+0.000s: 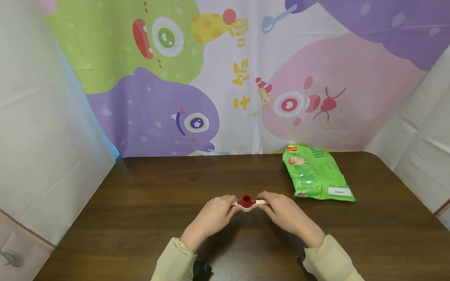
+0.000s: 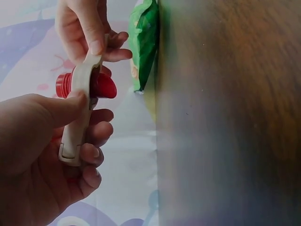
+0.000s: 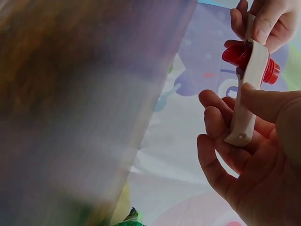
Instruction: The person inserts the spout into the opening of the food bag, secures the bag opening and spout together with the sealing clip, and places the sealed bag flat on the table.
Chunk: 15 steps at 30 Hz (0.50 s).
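A white bag clip with a red pouring spout in its middle is held by both hands above the table. My left hand pinches one end, thumb on the near face and fingers behind, as the left wrist view shows. At the other end my right hand grips the white arm between thumb and fingers. In the left wrist view a threaded red neck sticks out on one side of the clip and a slanted red mouth on the other.
A green snack bag lies on the brown wooden table at the back right, beyond the right hand. Behind the table hangs a cloth printed with cartoon monsters. White cloth walls stand at both sides.
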{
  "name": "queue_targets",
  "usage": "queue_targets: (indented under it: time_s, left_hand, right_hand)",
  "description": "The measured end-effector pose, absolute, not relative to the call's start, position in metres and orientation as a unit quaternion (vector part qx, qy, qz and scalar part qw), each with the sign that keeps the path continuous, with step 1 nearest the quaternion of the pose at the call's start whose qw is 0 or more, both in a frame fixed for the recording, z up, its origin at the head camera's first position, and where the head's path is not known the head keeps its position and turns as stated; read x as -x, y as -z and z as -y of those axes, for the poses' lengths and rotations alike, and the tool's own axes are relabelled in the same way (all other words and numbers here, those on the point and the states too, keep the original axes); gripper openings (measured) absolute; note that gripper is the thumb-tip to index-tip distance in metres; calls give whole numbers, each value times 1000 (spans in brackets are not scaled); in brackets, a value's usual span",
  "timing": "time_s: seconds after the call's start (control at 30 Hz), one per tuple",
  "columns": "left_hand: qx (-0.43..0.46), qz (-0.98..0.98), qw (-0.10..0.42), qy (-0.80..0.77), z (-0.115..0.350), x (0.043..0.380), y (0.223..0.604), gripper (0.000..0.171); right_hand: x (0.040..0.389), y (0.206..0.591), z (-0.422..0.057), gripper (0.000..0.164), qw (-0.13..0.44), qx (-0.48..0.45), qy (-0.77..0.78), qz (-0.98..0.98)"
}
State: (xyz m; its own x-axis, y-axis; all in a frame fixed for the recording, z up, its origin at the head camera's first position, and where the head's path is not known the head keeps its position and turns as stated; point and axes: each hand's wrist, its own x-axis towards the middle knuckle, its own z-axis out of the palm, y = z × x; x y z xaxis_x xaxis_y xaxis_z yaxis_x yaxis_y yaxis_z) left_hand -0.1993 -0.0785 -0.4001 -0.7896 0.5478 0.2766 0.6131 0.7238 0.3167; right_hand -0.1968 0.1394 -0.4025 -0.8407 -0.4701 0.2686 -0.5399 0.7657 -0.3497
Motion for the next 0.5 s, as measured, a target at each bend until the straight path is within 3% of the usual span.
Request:
queue_targets:
  time_s: [0.1,0.33,0.5]
  left_hand:
    - [313,924,87,200,79,199,400,16]
    - [310,926,75,202,80,199,400,18]
    - [312,925,74,204,80,198,400,17]
  right_hand:
    - [197,402,-139,23,81,-266,-210,937]
    - [197,403,-139,5,85,-287,-217,929]
    - [196,404,-140,5,94,-300,-215,925]
